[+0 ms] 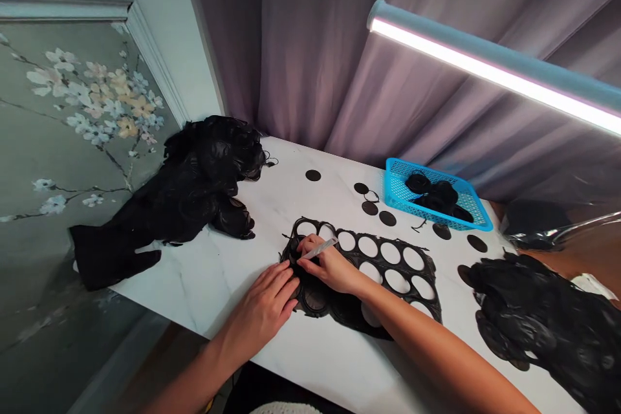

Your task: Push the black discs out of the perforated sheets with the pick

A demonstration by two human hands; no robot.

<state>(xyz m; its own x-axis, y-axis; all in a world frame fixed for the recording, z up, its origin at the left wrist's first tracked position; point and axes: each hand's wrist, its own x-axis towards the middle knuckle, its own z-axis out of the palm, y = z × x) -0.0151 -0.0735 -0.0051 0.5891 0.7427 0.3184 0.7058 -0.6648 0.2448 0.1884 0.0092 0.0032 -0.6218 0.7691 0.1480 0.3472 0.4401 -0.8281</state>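
Observation:
On the white table lies a thin black sheet (434, 272) with rows of round holes, the table's white showing through many of them. My left hand (266, 301) rests flat at the sheet's left edge, fingers stretched out and close together, pressing on the black material. Just right of it, my right hand (330, 265) is closed in a pinch around a slim, pale grey pen-like tool (319, 248). The tool slants up to the right; its lower end is hidden by my fingers, so its kind is unclear. Dark round discs (315, 297) still fill several places at the sheet's lower left.
Loose black discs (387, 218) lie behind the sheet. A blue plastic basket (439, 220) with black pieces stands at the back right. Black material is heaped in a left pile (184, 187) and a right pile (543, 323). A bright tube lamp (485, 65) hangs above the table.

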